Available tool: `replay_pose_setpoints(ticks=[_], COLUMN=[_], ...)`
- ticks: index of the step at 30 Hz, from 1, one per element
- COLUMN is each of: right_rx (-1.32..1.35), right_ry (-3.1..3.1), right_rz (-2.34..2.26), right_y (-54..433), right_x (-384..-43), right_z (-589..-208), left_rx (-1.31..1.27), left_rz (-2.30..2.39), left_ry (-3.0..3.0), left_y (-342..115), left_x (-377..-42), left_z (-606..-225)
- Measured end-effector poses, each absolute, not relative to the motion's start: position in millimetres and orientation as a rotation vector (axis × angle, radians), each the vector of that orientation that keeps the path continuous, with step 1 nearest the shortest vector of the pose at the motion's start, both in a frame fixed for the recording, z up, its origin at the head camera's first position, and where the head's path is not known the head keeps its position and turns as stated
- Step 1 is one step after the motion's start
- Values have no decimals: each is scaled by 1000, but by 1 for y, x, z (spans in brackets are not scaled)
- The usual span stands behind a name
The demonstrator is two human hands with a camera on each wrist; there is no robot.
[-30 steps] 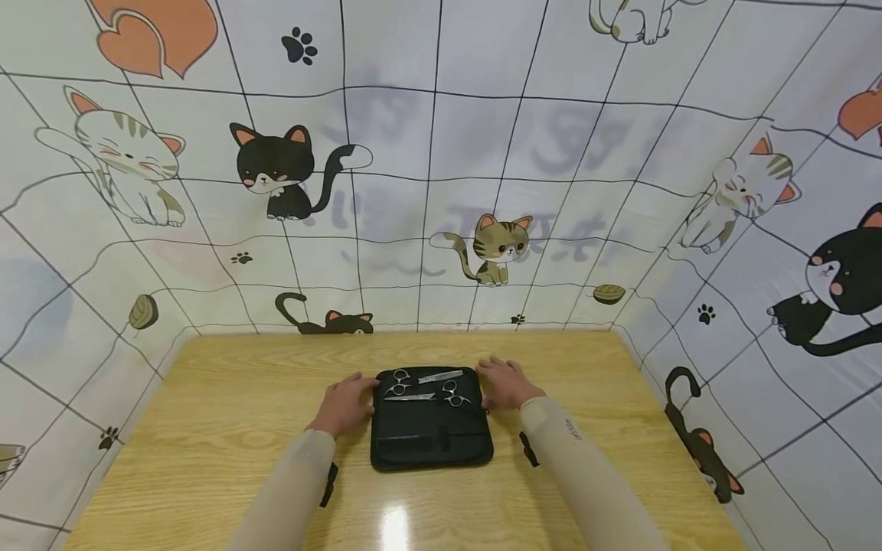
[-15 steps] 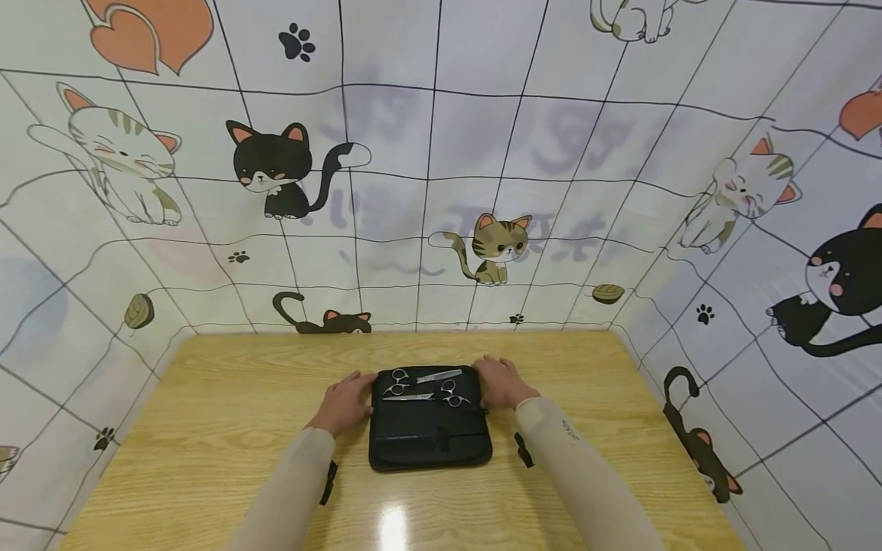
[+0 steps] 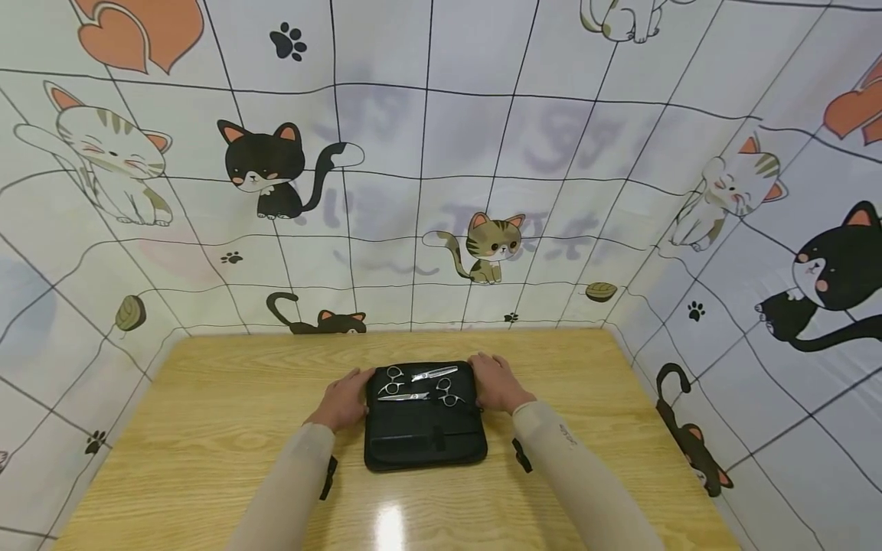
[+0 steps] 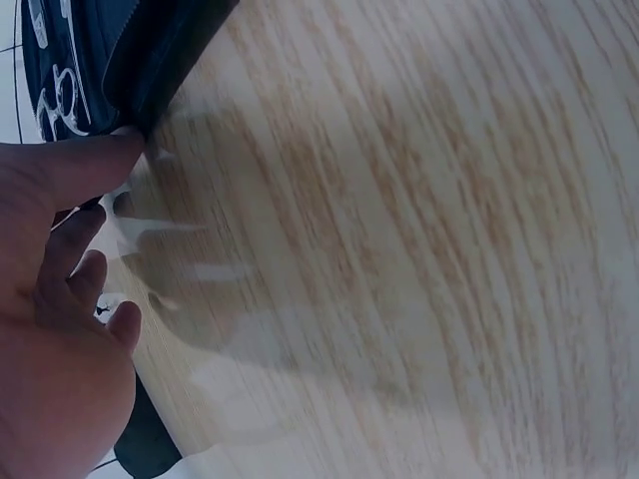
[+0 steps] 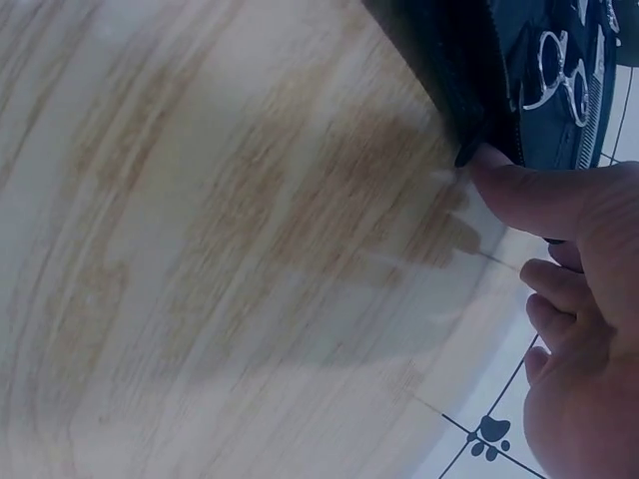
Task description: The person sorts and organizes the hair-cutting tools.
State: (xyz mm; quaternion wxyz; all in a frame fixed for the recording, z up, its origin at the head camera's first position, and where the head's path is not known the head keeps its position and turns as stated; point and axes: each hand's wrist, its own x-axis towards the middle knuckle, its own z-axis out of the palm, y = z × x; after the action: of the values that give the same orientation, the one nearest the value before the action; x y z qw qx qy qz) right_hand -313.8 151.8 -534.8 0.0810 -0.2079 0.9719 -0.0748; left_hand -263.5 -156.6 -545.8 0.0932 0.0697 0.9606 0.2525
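Holding the case [image 3: 403,421] by opposite sides, near its far corners, your left hand [image 3: 344,400] and right hand [image 3: 499,385] flank it.

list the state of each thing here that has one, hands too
case: open, lying on the table
upper scissors: in the case, tips rightward, blades look closed
lower scissors: in the case, tips leftward, blades look closed
left hand: gripping the case's left edge
right hand: gripping its right edge
table: glossy, reflecting light
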Motion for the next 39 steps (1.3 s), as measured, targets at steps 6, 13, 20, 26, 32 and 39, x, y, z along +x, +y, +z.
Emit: replay_pose_setpoints(ticks=[6,13,20,26,32,39], right_rx=[-653,-709,-761,-807,-905,-975], right_ry=[2949,2976,3011,3071,3143,3193], right_rz=[-190,-129,-49,-108,-156,-130], right_y=[152,154,157,160,162,164], right_x=[-310,-306,-303,-299,-295,-294], right_z=[-540,-540,-541,-541,-541,-539], left_rx=[272,374,417,477,524,566], left_rz=[638,502,432,405,387,356], left_ry=[2965,3117,3184,3262,3310,3383], left_y=[-156,-152,-150,-150,-152,-156], left_x=[-262,-257,-253,-251,-247,-246], left_z=[-545,-542,-543,-546,-547,-551])
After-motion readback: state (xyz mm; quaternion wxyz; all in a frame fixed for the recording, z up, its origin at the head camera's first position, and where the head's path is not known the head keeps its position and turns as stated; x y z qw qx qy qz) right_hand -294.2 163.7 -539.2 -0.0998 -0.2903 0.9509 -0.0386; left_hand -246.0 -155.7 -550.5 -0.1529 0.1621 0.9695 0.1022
